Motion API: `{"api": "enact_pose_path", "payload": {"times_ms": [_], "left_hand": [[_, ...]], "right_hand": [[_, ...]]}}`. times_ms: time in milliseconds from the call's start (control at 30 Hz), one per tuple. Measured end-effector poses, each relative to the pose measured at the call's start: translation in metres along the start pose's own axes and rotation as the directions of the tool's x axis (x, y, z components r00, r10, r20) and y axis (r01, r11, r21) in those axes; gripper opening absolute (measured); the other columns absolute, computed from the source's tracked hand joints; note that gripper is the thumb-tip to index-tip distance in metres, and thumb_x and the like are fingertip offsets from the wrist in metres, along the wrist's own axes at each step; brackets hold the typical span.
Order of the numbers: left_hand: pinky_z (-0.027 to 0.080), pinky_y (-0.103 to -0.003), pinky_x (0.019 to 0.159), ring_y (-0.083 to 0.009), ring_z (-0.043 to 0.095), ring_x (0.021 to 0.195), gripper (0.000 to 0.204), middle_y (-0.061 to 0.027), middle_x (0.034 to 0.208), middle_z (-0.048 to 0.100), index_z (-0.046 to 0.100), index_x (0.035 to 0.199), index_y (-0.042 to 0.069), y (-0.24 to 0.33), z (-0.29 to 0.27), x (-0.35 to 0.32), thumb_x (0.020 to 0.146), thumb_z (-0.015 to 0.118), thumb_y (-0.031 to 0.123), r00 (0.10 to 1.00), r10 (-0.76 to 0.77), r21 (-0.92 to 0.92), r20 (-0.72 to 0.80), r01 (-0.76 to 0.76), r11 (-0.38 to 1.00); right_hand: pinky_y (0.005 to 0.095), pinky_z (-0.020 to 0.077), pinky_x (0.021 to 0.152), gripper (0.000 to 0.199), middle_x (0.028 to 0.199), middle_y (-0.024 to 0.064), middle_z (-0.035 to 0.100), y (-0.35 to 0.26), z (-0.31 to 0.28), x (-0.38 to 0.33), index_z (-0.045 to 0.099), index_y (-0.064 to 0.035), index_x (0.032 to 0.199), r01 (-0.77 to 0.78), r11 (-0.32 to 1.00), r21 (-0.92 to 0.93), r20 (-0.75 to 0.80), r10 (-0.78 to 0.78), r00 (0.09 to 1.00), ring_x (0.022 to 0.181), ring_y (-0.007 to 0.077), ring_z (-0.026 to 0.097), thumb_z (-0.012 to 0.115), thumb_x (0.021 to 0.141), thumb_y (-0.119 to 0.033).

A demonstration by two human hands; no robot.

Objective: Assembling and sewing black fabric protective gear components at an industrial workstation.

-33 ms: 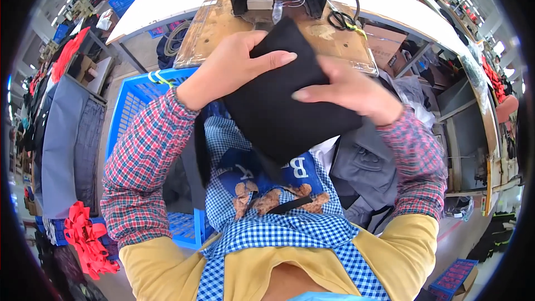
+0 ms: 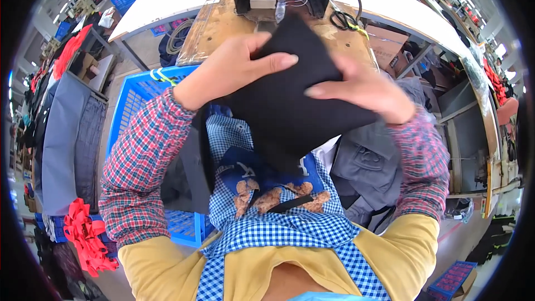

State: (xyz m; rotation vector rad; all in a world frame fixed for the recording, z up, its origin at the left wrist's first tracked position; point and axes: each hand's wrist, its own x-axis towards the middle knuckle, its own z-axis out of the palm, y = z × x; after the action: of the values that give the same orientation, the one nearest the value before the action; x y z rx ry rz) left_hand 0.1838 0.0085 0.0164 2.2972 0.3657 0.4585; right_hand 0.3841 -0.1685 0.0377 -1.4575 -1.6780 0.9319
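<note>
Left hand (image 2: 237,69) is pinching black fabric (image 2: 295,108) near upper left edge, thumb lying on top. Right hand (image 2: 365,89) is gripping its right edge, thumb on top; blur is hiding how its fingers are bending. Fabric is hanging between both hands. Blue basket (image 2: 120,97) is standing left of grip, grey cloth (image 2: 365,156) lying below right hand.

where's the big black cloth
At the head view's centre, the black cloth is held between the left hand and right hand, partly hiding the checked apron.
</note>
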Motion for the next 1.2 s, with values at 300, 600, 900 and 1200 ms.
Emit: {"api": "enact_pose_path", "payload": {"times_ms": [300, 600, 900, 1200], "left_hand": [[0.05, -0.04, 0.068, -0.0332, 0.063, 0.07, 0.051, -0.0198, 0.075, 0.064, 0.067, 0.089, -0.003, 0.035, 0.021, -0.041, 0.086, 0.066, 0.047, 0.91, -0.009, 0.059, 0.415, -0.018, 0.998], [0.047, -0.046, 0.065, -0.0431, 0.059, 0.071, 0.05, -0.0244, 0.072, 0.06, 0.06, 0.076, -0.006, 0.043, 0.089, -0.022, 0.093, 0.06, 0.042, 0.922, 0.267, 0.096, 0.282, -0.304, 0.948], [0.046, -0.047, 0.067, -0.0417, 0.061, 0.074, 0.043, -0.0243, 0.071, 0.059, 0.059, 0.079, -0.002, 0.088, 0.135, 0.007, 0.093, 0.058, 0.038, 0.914, 0.404, -0.278, 0.032, -0.38, 0.882], [0.049, -0.043, 0.079, -0.0373, 0.057, 0.094, 0.054, -0.0193, 0.1, 0.055, 0.052, 0.105, -0.002, 0.078, 0.185, -0.017, 0.087, 0.066, 0.047, 0.924, 0.382, -0.167, -0.005, -0.377, 0.911]], "right_hand": [[0.0258, 0.0446, 0.094, 0.056, 0.115, 0.0052, 0.064, -0.075, -0.122, -0.154, 0.054, 0.0039, 0.13, -0.204, 0.921, -0.332, -0.419, 0.05, 0.907, 0.103, 0.0118, 0.059, 0.073, 0.079, -0.009], [0.0407, 0.0247, 0.115, 0.094, 0.142, 0.0137, 0.048, -0.028, -0.072, -0.15, 0.042, -0.0044, 0.144, -0.397, 0.43, -0.811, -0.527, -0.239, 0.816, 0.139, 0.0267, 0.036, 0.084, 0.062, -0.022], [0.0449, 0.0461, 0.076, 0.031, 0.07, 0.0141, 0.056, -0.038, -0.019, -0.122, 0.06, -0.0035, 0.083, -0.304, 0.479, -0.823, -0.266, 0.146, 0.953, 0.072, 0.0369, 0.057, 0.081, 0.064, -0.016], [0.0389, 0.0468, 0.07, 0.036, 0.085, 0.0118, 0.061, 0.03, 0.022, -0.213, 0.059, -0.0073, 0.104, -0.687, 0.369, -0.626, -0.774, -0.182, 0.607, 0.078, 0.03, 0.059, 0.071, 0.071, 0.002]]}}
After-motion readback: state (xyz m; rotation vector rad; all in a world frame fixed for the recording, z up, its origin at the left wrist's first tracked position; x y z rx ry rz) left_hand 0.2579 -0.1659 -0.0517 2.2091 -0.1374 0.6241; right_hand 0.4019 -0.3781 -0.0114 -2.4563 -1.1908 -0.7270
